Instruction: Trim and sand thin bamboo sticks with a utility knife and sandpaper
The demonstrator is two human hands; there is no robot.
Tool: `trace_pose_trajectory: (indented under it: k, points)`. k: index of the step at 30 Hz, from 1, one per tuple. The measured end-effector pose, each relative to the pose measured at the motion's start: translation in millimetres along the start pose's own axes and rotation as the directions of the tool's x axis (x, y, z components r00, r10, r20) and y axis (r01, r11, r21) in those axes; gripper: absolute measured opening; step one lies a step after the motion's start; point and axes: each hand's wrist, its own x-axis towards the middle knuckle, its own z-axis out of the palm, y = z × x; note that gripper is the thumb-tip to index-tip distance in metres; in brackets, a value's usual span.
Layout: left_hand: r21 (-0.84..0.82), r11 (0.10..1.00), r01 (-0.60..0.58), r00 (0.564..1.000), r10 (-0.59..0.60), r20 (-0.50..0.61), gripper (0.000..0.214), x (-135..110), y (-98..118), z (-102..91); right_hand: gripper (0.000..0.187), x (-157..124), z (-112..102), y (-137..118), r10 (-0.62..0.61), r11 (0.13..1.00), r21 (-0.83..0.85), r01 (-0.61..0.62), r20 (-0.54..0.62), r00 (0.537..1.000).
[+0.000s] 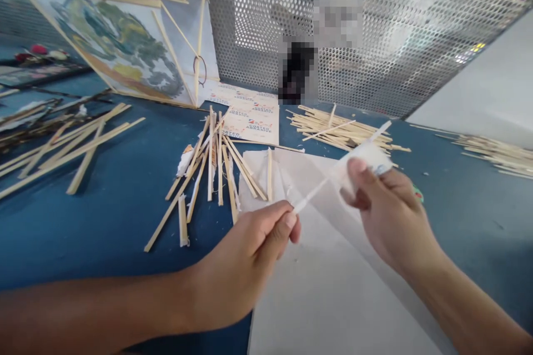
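Note:
Between my two hands a thin pale wooden stick (311,194) slants up to the right. My left hand (260,238) is closed on its near end, thumb pressed against the curled fingers. Farther along, my right hand (393,219) pinches a folded piece of white sandpaper (368,155) around the stick, whose far tip sticks out beyond the fold. Faint blue print shows on the folded piece, like that on the printed sandpaper sheet (260,119) at the back. Below both hands lies a large white paper sheet (316,288) on the blue table (104,233).
Loose wooden sticks (220,172) fan out left of the paper. A stick pile (325,122) lies behind my right hand, another bundle (499,152) at far right. Longer strips (83,144) lie left. A painted paper lantern frame (120,47) stands before the perforated metal screen (258,22).

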Motion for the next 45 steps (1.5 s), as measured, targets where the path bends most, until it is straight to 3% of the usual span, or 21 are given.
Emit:
trace_pose_trajectory:
  k: [2, 5, 11, 14, 17, 20, 23, 29, 33, 38, 39, 42, 45]
  points:
    - [0.01, 1.0, -0.005, 1.0, 0.005, 0.006, 0.041, 0.0, 0.4, 0.5, 0.058, 0.4, -0.5, -1.9, 0.005, 0.999, -0.043, -0.003, 0.033, 0.999]
    - [0.008, 1.0, -0.008, 1.0, 0.008, 0.006, 0.04, -0.1, 0.1, 1.4, 0.059, 2.5, -2.2, -1.0, -0.018, 1.0, -0.025, 0.016, -0.058, 0.998]
    - [0.024, 1.0, -0.008, 1.0, 0.008, 0.002, 0.041, 0.7, -2.3, 0.8, 0.06, 4.5, -1.7, -1.3, -0.043, 0.999, -0.03, 0.041, -0.065, 0.997]
    - [0.016, 1.0, -0.004, 1.0, 0.004, 0.008, 0.041, 1.3, -3.3, 0.6, 0.057, 3.5, 1.1, -4.0, -0.027, 0.998, -0.048, 0.027, -0.005, 1.0]
    - [0.01, 1.0, -0.001, 1.0, 0.001, -0.015, 0.041, 1.4, -3.5, 0.4, 0.06, 3.2, 2.6, -4.8, -0.023, 1.0, 0.018, 0.024, -0.045, 0.999]
    - [0.015, 1.0, 0.007, 1.0, -0.007, 0.006, 0.04, 1.1, -2.4, 0.4, 0.061, 3.6, 1.7, -4.4, 0.015, 1.0, -0.015, -0.015, 0.018, 1.0]
    - [0.0, 1.0, 0.006, 1.0, -0.006, 0.013, 0.04, 1.0, -1.6, 0.6, 0.06, 5.7, -0.7, -3.7, -0.038, 0.998, 0.048, 0.041, -0.061, 0.997]
    - [-0.004, 1.0, 0.023, 1.0, -0.023, 0.012, 0.042, 1.8, -3.3, 1.2, 0.06, 6.6, -0.7, -1.6, -0.066, 0.997, 0.031, 0.069, -0.082, 0.994]
    - [-0.041, 0.999, 0.023, 1.0, -0.023, 0.002, 0.042, 4.1, -4.0, 0.8, 0.06, 4.0, 5.1, -2.9, 0.005, 0.99, -0.138, 0.013, 0.127, 0.992]
    - [-0.024, 0.999, 0.03, 0.999, -0.029, 0.032, 0.042, 2.2, -3.2, 0.4, 0.062, 7.3, 1.1, -3.7, -0.085, 0.996, -0.004, 0.085, -0.103, 0.991]
    - [-0.017, 1.0, 0.022, 0.999, -0.021, 0.04, 0.041, 1.4, -3.1, 0.6, 0.062, 7.1, 0.1, -3.4, -0.095, 0.995, 0.032, 0.099, -0.099, 0.991]
    - [-0.047, 0.999, 0.005, 1.0, -0.004, 0.02, 0.04, 0.1, -3.9, 1.7, 0.057, 5.4, 0.0, -2.3, -0.001, 0.998, -0.064, 0.008, 0.117, 0.993]
    - [-0.064, 0.997, 0.035, 0.999, -0.035, 0.003, 0.04, 0.4, -5.9, 2.3, 0.061, 5.4, 1.3, -2.2, -0.091, 0.996, -0.001, 0.091, -0.053, 0.994]
